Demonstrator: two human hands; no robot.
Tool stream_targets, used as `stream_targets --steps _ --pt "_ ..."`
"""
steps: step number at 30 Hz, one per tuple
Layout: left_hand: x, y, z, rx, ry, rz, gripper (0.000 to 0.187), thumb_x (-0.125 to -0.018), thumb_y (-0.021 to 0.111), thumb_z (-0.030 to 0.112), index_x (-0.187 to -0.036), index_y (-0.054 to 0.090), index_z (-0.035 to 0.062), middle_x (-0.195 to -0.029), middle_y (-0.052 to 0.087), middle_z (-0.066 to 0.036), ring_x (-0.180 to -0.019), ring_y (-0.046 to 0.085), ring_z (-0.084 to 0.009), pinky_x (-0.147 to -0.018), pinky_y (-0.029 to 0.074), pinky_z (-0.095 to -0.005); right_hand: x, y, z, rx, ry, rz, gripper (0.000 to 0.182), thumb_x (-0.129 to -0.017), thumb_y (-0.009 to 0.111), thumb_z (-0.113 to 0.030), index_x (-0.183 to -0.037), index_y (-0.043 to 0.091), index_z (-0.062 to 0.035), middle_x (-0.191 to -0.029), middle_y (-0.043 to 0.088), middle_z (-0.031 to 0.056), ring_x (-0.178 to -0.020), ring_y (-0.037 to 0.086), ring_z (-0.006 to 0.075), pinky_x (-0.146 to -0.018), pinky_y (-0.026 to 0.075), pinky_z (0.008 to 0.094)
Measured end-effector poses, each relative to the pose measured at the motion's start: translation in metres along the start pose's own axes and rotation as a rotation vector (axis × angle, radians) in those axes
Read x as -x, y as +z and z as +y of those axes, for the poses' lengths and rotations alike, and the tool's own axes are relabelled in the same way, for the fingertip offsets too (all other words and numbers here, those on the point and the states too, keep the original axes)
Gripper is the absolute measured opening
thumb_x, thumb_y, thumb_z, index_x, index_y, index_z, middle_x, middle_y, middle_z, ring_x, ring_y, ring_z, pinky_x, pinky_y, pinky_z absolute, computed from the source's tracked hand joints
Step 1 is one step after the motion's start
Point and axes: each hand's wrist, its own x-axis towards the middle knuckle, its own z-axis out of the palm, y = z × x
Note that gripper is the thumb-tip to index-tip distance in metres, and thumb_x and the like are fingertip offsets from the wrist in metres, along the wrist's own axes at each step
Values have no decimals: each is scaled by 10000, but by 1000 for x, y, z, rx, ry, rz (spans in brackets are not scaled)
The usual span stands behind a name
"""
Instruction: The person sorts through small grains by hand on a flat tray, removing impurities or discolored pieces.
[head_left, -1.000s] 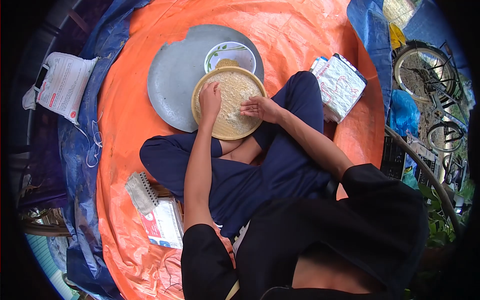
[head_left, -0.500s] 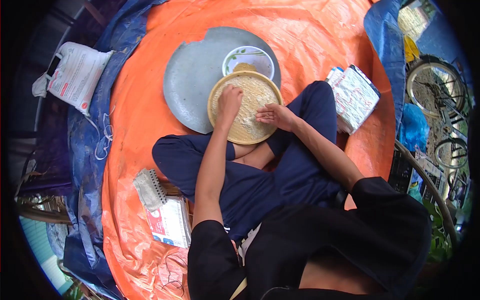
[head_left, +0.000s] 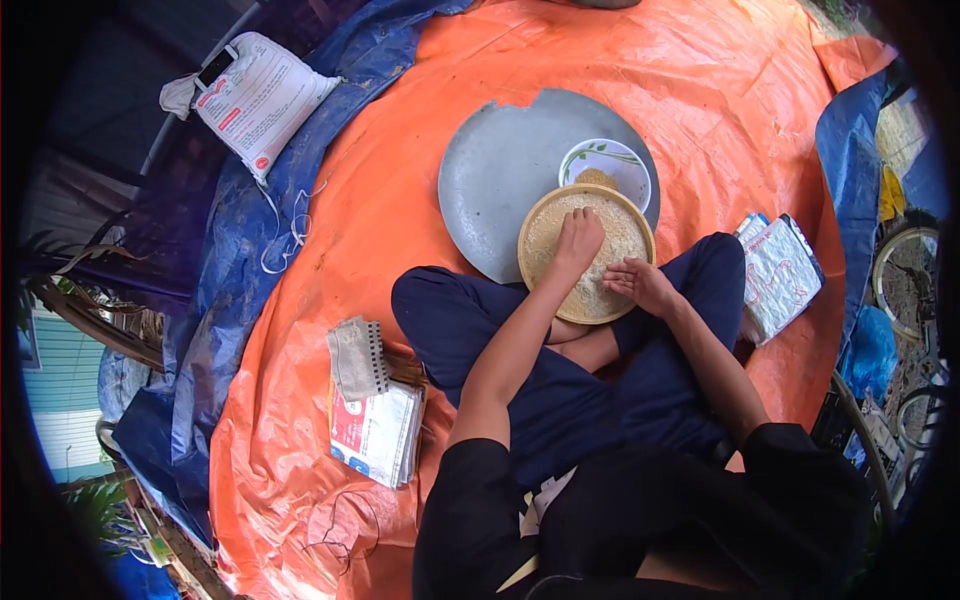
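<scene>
A round woven basket tray [head_left: 533, 275] with a spread of pale grain [head_left: 622, 232] rests at my crossed legs, over the near edge of a grey round tray [head_left: 490, 180]. My left hand [head_left: 580, 238] is over the grain with its fingers curled down and together; what they pinch, if anything, is too small to make out. Close by, my right hand [head_left: 643, 284] lies at the basket's right side, fingers stretched out and palm partly turned up. Beyond the basket, a white bowl with green leaves [head_left: 632, 172] holds tan grain [head_left: 597, 178] and stands on the grey tray.
An orange tarp [head_left: 380, 230] lies under everything, bordered by blue tarp [head_left: 225, 250]. A stack of papers [head_left: 385, 435] with a spiral notebook [head_left: 355, 360] is at left. Another wrapped stack [head_left: 782, 280] sits right. A white sack [head_left: 265, 100] bearing a phone [head_left: 217, 68] is far left.
The view has swung, so everything appears shifted right and down. My left hand stays curled over the grain, and my right hand remains stretched out beside it.
</scene>
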Motion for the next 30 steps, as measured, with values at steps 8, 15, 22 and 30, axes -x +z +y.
stream_targets --steps 8,15,22,30 --pt "7 -6 -7 198 -76 -33 126 -762 590 92 -858 631 21 -865 613 -134 -840 613 -256 -724 487 -349 0 -1 1 -19 -5 18 370 -972 385 -236 -1127 501 79 -1013 619 165 -974 620 235 -904 499 306" --pt "9 -40 -26 665 -227 -117 168 -707 613 37 -838 607 -69 -816 630 -271 -788 645 -397 -701 531 -438 -1 -2 1 -24 -17 9 382 -964 393 -239 -1139 493 85 -1032 614 175 -980 618 242 -906 499 306" --pt "12 -36 -25 736 -256 -107 172 -706 594 4 -852 584 -86 -791 617 -303 -774 640 -430 -688 530 -468 3 0 -1 -20 -18 17 395 -963 393 -239 -1152 488 95 -1035 615 183 -980 622 249 -906 503 309" --pt "17 -32 -28 794 -251 -60 124 -721 543 -45 -836 581 -15 -773 623 -252 -757 627 -421 -686 498 -479 0 -4 2 -27 -32 0 400 -964 401 -250 -1147 493 94 -1027 617 182 -975 625 249 -901 505 309"
